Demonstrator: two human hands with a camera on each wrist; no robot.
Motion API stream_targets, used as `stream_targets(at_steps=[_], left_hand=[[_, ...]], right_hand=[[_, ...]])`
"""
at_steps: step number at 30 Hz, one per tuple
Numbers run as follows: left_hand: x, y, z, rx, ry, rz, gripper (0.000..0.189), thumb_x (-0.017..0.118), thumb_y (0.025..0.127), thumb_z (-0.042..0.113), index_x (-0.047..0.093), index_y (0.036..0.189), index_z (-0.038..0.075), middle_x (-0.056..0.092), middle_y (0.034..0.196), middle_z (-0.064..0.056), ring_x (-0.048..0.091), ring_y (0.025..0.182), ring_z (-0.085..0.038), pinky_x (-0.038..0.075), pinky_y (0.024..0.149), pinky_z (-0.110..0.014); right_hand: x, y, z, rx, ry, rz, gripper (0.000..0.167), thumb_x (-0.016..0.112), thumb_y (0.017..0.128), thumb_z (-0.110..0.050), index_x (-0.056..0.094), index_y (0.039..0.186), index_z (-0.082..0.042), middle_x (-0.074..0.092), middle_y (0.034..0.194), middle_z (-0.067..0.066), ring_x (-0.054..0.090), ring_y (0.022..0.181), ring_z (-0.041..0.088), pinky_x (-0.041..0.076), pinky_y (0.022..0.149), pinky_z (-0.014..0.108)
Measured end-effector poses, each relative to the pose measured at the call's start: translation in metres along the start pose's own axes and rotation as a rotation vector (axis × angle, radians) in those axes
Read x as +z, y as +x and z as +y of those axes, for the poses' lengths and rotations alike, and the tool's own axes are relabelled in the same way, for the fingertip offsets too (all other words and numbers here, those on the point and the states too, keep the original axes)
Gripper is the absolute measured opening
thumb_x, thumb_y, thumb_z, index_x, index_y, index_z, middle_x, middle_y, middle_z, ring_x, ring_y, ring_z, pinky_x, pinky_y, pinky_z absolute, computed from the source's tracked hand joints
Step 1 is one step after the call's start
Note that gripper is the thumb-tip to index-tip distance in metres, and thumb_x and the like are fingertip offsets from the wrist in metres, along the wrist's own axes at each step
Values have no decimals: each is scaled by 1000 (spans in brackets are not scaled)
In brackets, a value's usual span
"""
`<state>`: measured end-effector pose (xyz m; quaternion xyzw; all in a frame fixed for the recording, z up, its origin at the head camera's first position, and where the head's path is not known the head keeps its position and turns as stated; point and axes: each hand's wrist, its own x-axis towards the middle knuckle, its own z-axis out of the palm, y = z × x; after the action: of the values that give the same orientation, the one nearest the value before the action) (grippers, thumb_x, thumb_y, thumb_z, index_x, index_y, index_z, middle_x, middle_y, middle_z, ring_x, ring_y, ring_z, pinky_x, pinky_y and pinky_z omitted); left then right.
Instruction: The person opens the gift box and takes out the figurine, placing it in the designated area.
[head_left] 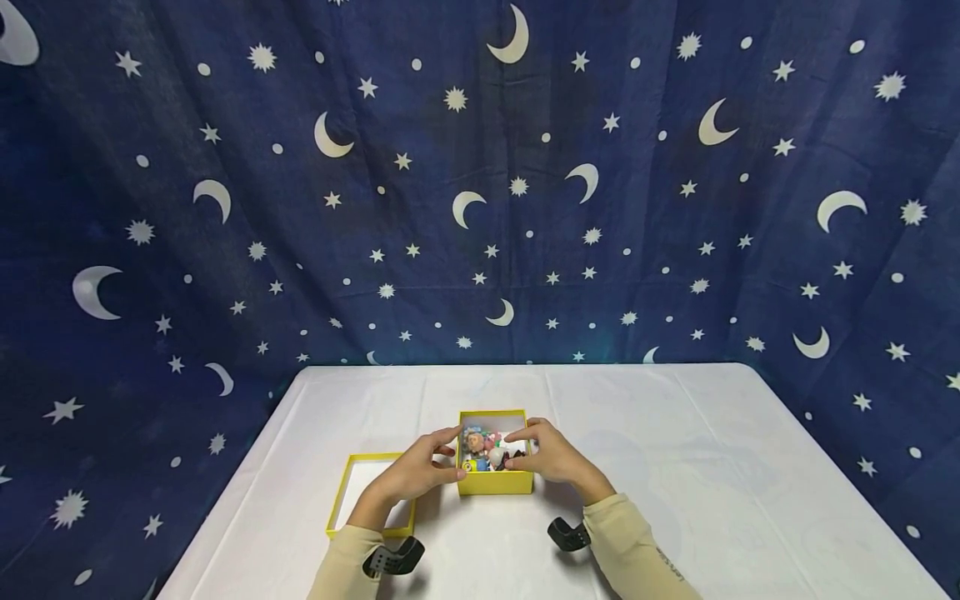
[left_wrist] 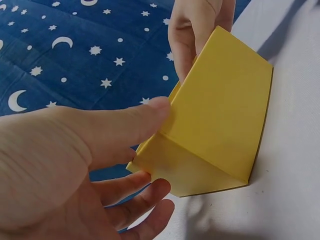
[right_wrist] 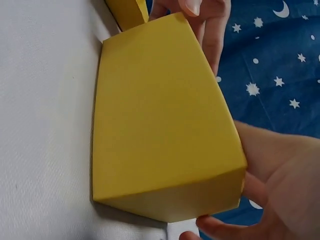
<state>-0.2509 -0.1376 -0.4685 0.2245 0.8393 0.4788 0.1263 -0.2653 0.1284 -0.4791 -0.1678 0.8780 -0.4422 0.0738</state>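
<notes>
I've got L hand (head_left: 420,469) gripping yellow box (head_left: 495,484) at its near L corner, on counter (head_left: 675,467); R hand (head_left: 555,454) reaches over R rim w/ fingers by small toys (head_left: 476,442), can't tell if pinching any. Yellow-rimmed lid (head_left: 361,485) L of box.

Left grip (head_left: 420,468) blocks left side of yellow box (head_left: 495,483); right grip (head_left: 555,457) fills right side, digits over rim. Walls leave way in only from above, between both grips; toy figures (head_left: 480,443) crowd box interior. Yellow lid (head_left: 335,502) obstructs surface (head_left: 750,500) beneath left wrist. Wide passage right of right sleeve (head_left: 630,542) and behind box, up to starry curtain (head_left: 675,233). Lane before box, between forearms, narrowed by black wrist camera (head_left: 567,535) on right.
</notes>
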Motion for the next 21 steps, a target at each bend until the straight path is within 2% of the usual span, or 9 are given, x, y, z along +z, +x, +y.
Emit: stream_targets(at_steps=[6,9,12,16,18,21], left_hand=[[2,1,0,2,18,3,74,74,91,10,37,154,-4,35,159,-28,53,129,-41,53,101,-53],[3,1,1,0,26,13,74,74,91,8,37,153,-4,34,159,-29,53,128,-41,54,100,-51],[2,0,1,-1,21,15,73,73,91,7,37,154,-5,33,160,-30,53,128,-41,53,100,-52],[3,0,1,1,11,14,73,73,91,6,36,154,-4,33,160,-29,53,128,-42,53,101,-53],[3,0,1,-1,11,17,73,73,91,6,37,154,-3,34,160,-28,53,128,-41,53,101,-53],[3,0,0,-1,20,17,73,73,91,7,37,154,-2,34,160,-27,53,128,-41,54,101,-51]], right_hand=[[5,0,-10,74,-149,60,28,85,80,-16,79,106,-9,58,140,29,47,138,49,40,112,64],[7,1,-13,82,-250,69,27,85,79,-22,81,104,-12,58,141,27,53,133,47,46,105,64],[9,1,-16,101,-329,65,25,86,79,-27,82,102,-15,62,137,23,61,124,42,54,93,59],[9,1,-18,131,-388,59,22,85,79,-27,83,99,-17,70,123,12,67,109,30,56,77,46],[10,1,-18,133,-398,63,19,84,80,-23,83,98,-17,70,118,10,67,103,26,55,73,43],[10,1,-18,131,-399,72,13,81,80,-15,83,93,-16,69,116,10,66,99,22,55,74,42]])
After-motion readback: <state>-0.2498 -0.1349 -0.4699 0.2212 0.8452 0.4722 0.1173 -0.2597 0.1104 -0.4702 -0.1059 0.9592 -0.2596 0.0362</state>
